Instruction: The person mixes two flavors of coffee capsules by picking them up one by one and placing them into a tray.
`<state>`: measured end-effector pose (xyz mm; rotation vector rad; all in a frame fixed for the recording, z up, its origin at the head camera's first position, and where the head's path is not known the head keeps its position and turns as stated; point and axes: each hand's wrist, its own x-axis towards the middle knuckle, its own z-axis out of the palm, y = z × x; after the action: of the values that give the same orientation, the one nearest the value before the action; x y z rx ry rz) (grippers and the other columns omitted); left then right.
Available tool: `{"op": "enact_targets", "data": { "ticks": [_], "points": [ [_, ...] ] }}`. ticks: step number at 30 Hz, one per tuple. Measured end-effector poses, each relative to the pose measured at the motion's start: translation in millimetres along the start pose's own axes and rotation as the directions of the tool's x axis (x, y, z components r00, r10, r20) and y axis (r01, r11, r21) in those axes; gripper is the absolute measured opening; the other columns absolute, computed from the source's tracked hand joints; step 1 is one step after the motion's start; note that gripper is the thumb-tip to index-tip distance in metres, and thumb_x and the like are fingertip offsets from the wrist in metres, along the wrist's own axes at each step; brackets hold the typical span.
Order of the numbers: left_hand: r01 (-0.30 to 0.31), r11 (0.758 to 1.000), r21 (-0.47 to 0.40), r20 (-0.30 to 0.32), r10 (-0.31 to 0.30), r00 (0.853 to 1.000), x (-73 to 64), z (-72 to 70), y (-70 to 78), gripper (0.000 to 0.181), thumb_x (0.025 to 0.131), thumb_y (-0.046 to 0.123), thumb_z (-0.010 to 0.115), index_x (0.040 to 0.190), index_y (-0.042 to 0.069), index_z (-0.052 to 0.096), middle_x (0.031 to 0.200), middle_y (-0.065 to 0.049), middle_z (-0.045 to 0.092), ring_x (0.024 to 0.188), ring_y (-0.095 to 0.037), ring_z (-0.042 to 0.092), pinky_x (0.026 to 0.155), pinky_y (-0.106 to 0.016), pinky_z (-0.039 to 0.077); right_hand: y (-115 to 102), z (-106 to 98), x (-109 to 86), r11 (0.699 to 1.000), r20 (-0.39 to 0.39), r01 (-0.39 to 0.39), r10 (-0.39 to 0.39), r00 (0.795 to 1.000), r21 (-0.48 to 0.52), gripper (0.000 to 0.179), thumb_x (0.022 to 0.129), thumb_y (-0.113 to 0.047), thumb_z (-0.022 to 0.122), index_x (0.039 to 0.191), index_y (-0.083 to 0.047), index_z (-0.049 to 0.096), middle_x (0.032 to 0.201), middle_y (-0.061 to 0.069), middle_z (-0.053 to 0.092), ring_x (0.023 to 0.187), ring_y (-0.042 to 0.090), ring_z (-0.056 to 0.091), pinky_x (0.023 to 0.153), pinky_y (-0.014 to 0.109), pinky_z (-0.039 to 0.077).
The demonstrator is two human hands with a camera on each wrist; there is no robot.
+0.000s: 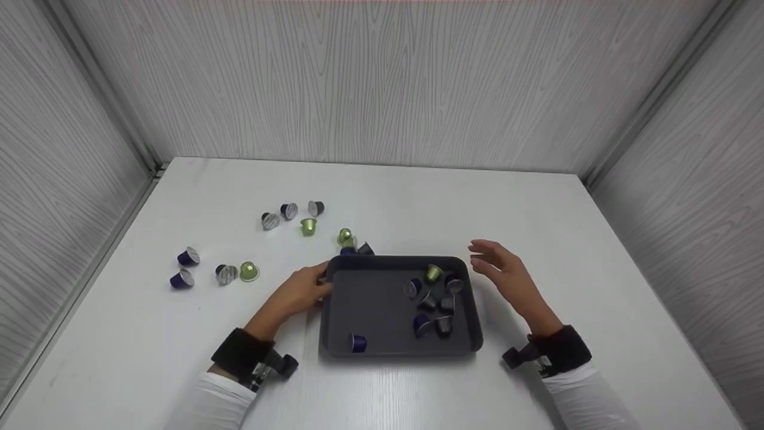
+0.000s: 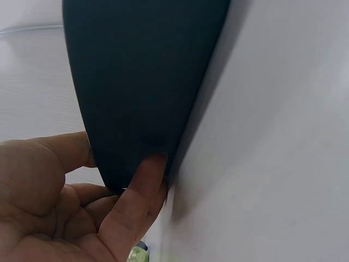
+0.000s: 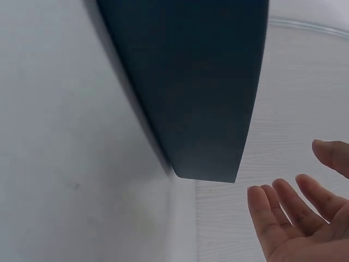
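White sleeve [image 1: 588,394] is lying nearest cam. Smooth dk tray [image 1: 370,304], rounded corners, is occupying white table's [image 1: 406,391] middle, can't tell if lifted. L hand [image 1: 301,289] is pinching its L side; R hand [image 1: 506,275] is hovering just off R side, fingers loosely spread, holding nothing. Prob needing 2-handed level grip so shiny cup-shaped capsules [image 1: 443,326] inside aren't rolling.
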<state>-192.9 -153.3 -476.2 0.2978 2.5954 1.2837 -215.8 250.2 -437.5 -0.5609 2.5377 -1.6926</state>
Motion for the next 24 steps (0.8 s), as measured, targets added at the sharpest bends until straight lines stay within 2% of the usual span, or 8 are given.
{"op": "enact_targets", "data": {
  "ticks": [2, 6, 9, 12, 15, 18, 20, 24],
  "points": [
    [0.008, 1.0, -0.001, 0.0, -0.008, 1.0, 0.0, 0.2, 0.8, 0.055, 0.094, 0.013, 0.057, 0.146, 0.002, 0.044, 0.13, -0.02, 0.059, 0.104, -0.029, 0.063, 0.08, -0.038, 0.056, 15, -2, 2.3, 0.995, -0.004, -0.033, 0.033, 0.999, 0.09, 0.045, 0.099, -0.015, 0.06, 0.139, -0.001, 0.049, 0.135, 0.02, 0.053, 0.124, 0.031, 0.052, 0.094, 0.03, 0.05],
    [0.011, 1.0, 0.016, -0.007, -0.011, 1.0, 0.4, 0.3, 2.0, 0.054, 0.094, 0.012, 0.057, 0.145, 0.002, 0.045, 0.129, -0.02, 0.06, 0.101, -0.027, 0.063, 0.081, -0.039, 0.055, 35, -5, 4.6, 0.962, 0.006, -0.102, 0.104, 0.995, 0.252, 0.052, 0.098, -0.019, 0.06, 0.143, 0.002, 0.043, 0.14, 0.026, 0.046, 0.127, 0.033, 0.049, 0.098, 0.034, 0.049],
    [0.021, 1.0, 0.004, 0.005, -0.021, 1.0, 0.7, 0.8, 3.0, 0.054, 0.095, 0.011, 0.057, 0.146, 0.003, 0.043, 0.129, -0.02, 0.06, 0.099, -0.026, 0.063, 0.079, -0.039, 0.056, 43, -6, 4.7, 0.911, 0.025, -0.157, 0.16, 0.987, 0.382, 0.058, 0.097, -0.017, 0.063, 0.143, 0.008, 0.038, 0.142, 0.029, 0.041, 0.13, 0.038, 0.044, 0.1, 0.037, 0.047],
    [0.045, 0.998, -0.04, 0.026, -0.044, 0.999, 0.9, 1.3, 3.6, 0.056, 0.095, 0.01, 0.055, 0.148, 0.004, 0.041, 0.132, -0.02, 0.058, 0.1, -0.026, 0.064, 0.077, -0.038, 0.058, 48, -6, 4.5, 0.866, 0.046, -0.209, 0.212, 0.976, 0.454, 0.06, 0.095, -0.014, 0.064, 0.143, 0.01, 0.037, 0.142, 0.028, 0.041, 0.129, 0.038, 0.045, 0.102, 0.037, 0.045],
    [0.063, 0.995, -0.073, 0.033, -0.06, 0.998, 0.8, 1.8, 2.8, 0.057, 0.095, 0.009, 0.055, 0.149, 0.005, 0.04, 0.134, -0.02, 0.056, 0.103, -0.027, 0.063, 0.077, -0.037, 0.058, 52, -5, 4.5, 0.849, 0.079, -0.25, 0.241, 0.967, 0.465, 0.06, 0.095, -0.012, 0.064, 0.143, 0.011, 0.036, 0.142, 0.028, 0.041, 0.124, 0.031, 0.052, 0.104, 0.037, 0.044],
    [0.064, 0.994, -0.085, 0.03, -0.061, 0.998, 0.5, 1.8, 2.0, 0.056, 0.094, 0.009, 0.055, 0.148, 0.005, 0.041, 0.133, -0.02, 0.057, 0.104, -0.027, 0.063, 0.078, -0.038, 0.058, 55, -5, 4.2, 0.851, 0.118, -0.288, 0.263, 0.958, 0.44, 0.059, 0.095, -0.012, 0.064, 0.144, 0.008, 0.038, 0.142, 0.025, 0.043, 0.118, 0.024, 0.057, 0.103, 0.037, 0.045],
    [0.057, 0.995, -0.086, 0.03, -0.055, 0.998, 0.6, 1.7, 1.2, 0.055, 0.094, 0.008, 0.055, 0.148, 0.005, 0.042, 0.132, -0.02, 0.057, 0.103, -0.027, 0.063, 0.077, -0.038, 0.058, 56, -4, 3.5, 0.861, 0.14, -0.308, 0.274, 0.951, 0.406, 0.059, 0.095, -0.013, 0.065, 0.144, 0.005, 0.04, 0.14, 0.023, 0.046, 0.116, 0.023, 0.059, 0.101, 0.037, 0.046],
    [0.049, 0.996, -0.078, 0.034, -0.046, 0.998, 0.6, 1.3, 0.4, 0.055, 0.093, 0.008, 0.055, 0.147, 0.005, 0.043, 0.13, -0.021, 0.058, 0.1, -0.027, 0.064, 0.076, -0.037, 0.058, 55, -2, 1.8, 0.904, 0.164, -0.312, 0.274, 0.948, 0.292, 0.062, 0.092, -0.021, 0.07, 0.144, 0.001, 0.044, 0.138, 0.021, 0.05, 0.114, 0.026, 0.061, 0.096, 0.036, 0.05]
  ]
}}
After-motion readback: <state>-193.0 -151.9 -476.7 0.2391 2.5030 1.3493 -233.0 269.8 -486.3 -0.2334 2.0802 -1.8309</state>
